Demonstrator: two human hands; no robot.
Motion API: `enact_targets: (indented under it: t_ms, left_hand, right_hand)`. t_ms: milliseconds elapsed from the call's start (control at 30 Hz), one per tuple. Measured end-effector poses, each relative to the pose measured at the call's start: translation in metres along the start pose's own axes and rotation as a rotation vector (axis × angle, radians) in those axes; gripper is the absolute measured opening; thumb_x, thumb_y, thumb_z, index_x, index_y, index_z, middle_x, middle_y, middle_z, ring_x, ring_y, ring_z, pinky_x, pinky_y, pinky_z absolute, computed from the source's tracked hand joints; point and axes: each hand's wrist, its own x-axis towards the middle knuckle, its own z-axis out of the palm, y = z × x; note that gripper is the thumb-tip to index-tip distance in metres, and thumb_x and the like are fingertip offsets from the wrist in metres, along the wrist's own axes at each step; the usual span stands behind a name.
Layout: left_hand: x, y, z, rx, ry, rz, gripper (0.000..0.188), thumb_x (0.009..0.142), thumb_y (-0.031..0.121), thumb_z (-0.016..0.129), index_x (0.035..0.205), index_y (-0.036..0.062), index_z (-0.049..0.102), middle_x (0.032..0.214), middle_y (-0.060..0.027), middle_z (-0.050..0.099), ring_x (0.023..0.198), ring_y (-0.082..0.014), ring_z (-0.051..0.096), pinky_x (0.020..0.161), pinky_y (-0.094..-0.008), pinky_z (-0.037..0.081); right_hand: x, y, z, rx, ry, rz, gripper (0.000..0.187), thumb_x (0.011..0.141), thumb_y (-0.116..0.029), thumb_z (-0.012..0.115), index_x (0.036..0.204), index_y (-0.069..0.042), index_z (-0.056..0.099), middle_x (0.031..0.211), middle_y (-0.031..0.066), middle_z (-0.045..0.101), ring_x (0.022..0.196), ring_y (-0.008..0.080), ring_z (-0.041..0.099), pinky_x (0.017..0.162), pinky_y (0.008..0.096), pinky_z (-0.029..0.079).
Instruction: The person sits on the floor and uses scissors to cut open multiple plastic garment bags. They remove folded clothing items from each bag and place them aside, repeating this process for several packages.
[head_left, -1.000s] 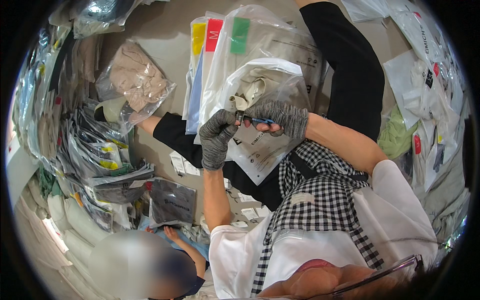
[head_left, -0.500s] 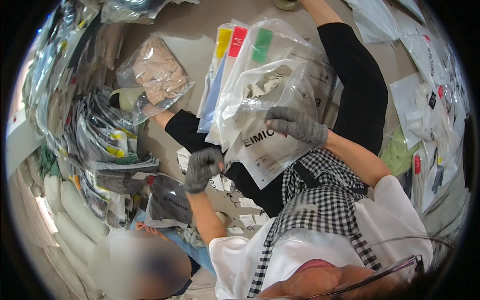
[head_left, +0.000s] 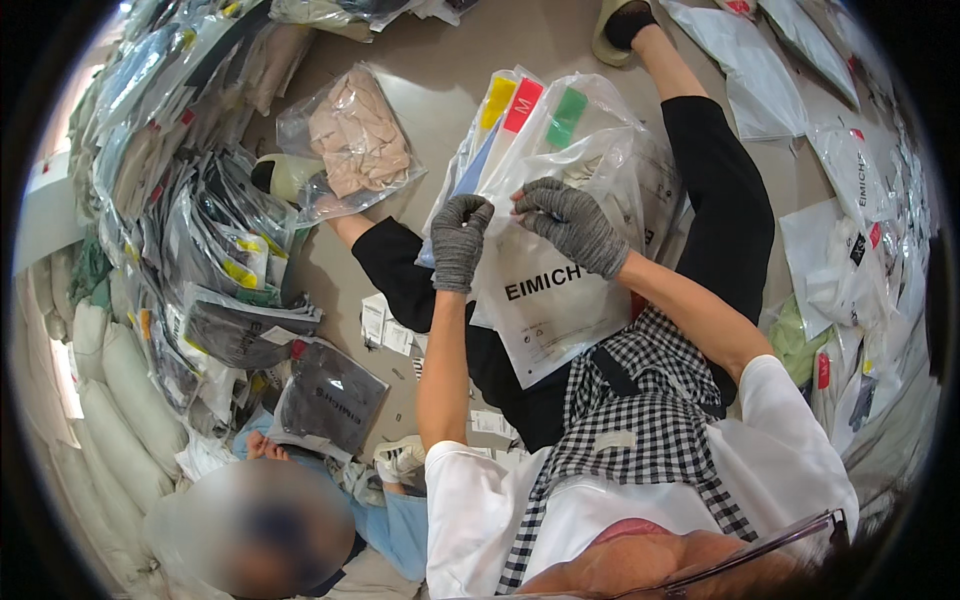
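One left hand [head_left: 460, 240] and one right hand [head_left: 573, 228], two in all, are at the upper part of one white bag [head_left: 530, 335]. Above the white bag are three labels: one yellow label [head_left: 496, 102], one red label [head_left: 522, 106], one green label [head_left: 567, 117]. Upper left of it lies one beige garment [head_left: 360, 140] in one clear bag [head_left: 402, 190]. Two slippers show: one slipper [head_left: 290, 178] to its left, another slipper [head_left: 602, 42] to its upper right. The piled packages [head_left: 205, 235] far left of it overlap too much for a sure count.
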Motion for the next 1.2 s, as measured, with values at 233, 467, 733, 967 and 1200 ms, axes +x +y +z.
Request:
enact_targets:
  t_ms: [233, 467, 733, 967, 1200]
  left_hand:
    - [0.005, 0.043, -0.012, 0.408, 0.164, 0.240, 0.016, 0.082, 0.017, 0.064, 0.090, 0.0031, 0.061, 0.079, -0.0134, 0.062, 0.074, -0.0240, 0.059, 0.069, -0.0348, 0.046]
    - [0.028, 0.003, -0.012, 0.380, -0.065, 0.025, 0.020, 0.077, 0.016, 0.064, 0.093, 0.0057, 0.059, 0.083, -0.0170, 0.060, 0.081, -0.0353, 0.058, 0.072, -0.0432, 0.045]
    - [0.022, 0.092, -0.042, 0.378, 0.084, 0.487, 0.006, 0.080, 0.002, 0.055, 0.086, 0.0018, 0.054, 0.077, -0.0174, 0.056, 0.075, -0.0362, 0.056, 0.068, -0.0422, 0.045]
    - [0.028, 0.047, -0.066, 0.427, 0.276, 0.209, 0.007, 0.084, 0.008, 0.055, 0.084, 0.0006, 0.055, 0.078, -0.0193, 0.056, 0.073, -0.0335, 0.055, 0.068, -0.0379, 0.045]
    - [0.031, 0.002, -0.042, -0.226, 0.244, 0.014, 0.013, 0.091, 0.009, 0.054, 0.093, -0.0024, 0.059, 0.086, -0.0066, 0.061, 0.079, -0.0162, 0.057, 0.074, -0.0288, 0.046]
  right_hand:
    - [0.055, 0.009, 0.001, -0.303, -0.031, -0.207, 0.024, 0.082, -0.016, 0.060, 0.103, -0.004, 0.062, 0.100, 0.0151, 0.062, 0.092, 0.0313, 0.059, 0.083, 0.0390, 0.046]
    - [0.070, 0.017, 0.005, -0.243, -0.053, -0.163, 0.029, 0.082, -0.022, 0.063, 0.104, -0.005, 0.063, 0.094, 0.0142, 0.064, 0.088, 0.0300, 0.061, 0.079, 0.0374, 0.048]
    - [0.074, -0.030, -0.009, -0.219, -0.077, -0.307, 0.022, 0.079, -0.026, 0.067, 0.092, -0.009, 0.067, 0.085, 0.0095, 0.066, 0.077, 0.0263, 0.064, 0.071, 0.0344, 0.050]
    - [0.059, 0.018, -0.086, -0.671, 0.053, -0.275, 0.015, 0.076, -0.013, 0.064, 0.090, -0.009, 0.067, 0.082, 0.0118, 0.065, 0.072, 0.0278, 0.063, 0.068, 0.0359, 0.050]
    - [0.004, 0.002, -0.175, -0.667, 0.182, -0.072, 0.016, 0.078, -0.010, 0.056, 0.092, -0.005, 0.062, 0.084, 0.0126, 0.063, 0.078, 0.0292, 0.060, 0.070, 0.0371, 0.047]
